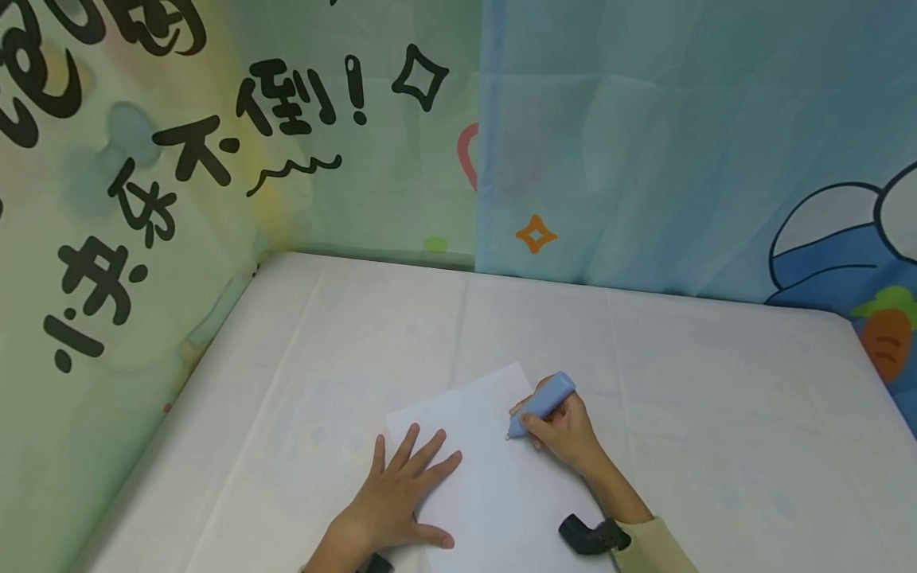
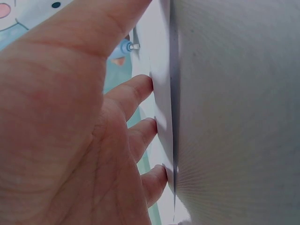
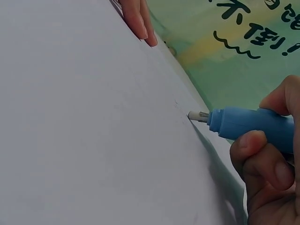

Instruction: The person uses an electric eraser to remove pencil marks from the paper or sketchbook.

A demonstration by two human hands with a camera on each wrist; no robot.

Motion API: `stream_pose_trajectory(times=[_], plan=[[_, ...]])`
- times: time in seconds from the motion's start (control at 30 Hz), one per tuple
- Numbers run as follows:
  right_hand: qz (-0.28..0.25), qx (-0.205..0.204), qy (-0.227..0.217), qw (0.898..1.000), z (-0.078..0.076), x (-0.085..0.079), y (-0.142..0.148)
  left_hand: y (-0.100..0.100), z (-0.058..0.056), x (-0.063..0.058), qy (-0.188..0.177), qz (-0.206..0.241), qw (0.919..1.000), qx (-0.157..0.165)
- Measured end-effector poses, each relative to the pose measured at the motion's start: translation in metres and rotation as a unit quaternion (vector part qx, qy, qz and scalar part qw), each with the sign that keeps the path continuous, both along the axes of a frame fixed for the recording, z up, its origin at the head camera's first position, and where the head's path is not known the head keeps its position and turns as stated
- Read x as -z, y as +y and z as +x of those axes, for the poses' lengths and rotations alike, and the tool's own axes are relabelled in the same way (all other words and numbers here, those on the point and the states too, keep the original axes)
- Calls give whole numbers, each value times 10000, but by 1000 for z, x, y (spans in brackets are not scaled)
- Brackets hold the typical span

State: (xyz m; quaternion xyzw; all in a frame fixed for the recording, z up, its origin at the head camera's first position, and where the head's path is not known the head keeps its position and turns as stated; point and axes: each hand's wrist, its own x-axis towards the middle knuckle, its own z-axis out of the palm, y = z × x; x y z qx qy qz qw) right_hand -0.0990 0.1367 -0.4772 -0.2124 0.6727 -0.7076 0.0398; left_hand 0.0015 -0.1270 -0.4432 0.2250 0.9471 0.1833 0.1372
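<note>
A sheet of white paper lies at an angle near the front of the table. My left hand rests on its left part with the fingers spread; in the left wrist view the fingertips touch the sheet. In a pen-like hold, my right hand grips a blue electric eraser above the paper's upper right. The right wrist view shows its white tip right at the paper surface, beside a few faint marks. Part of the eraser's body is hidden behind the right fingers.
A white cloth covers the table. Behind it and on the left hang printed curtains, one green with black lettering and one blue. Dark wrist-worn devices sit at both wrists.
</note>
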Motion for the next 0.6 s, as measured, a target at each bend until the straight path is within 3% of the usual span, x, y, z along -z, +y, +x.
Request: stream_pose_trajectory(times=[0.6], plan=[[414, 68, 46, 9991, 2, -4, -1, -1, 0, -2, 13, 74, 10000, 32]])
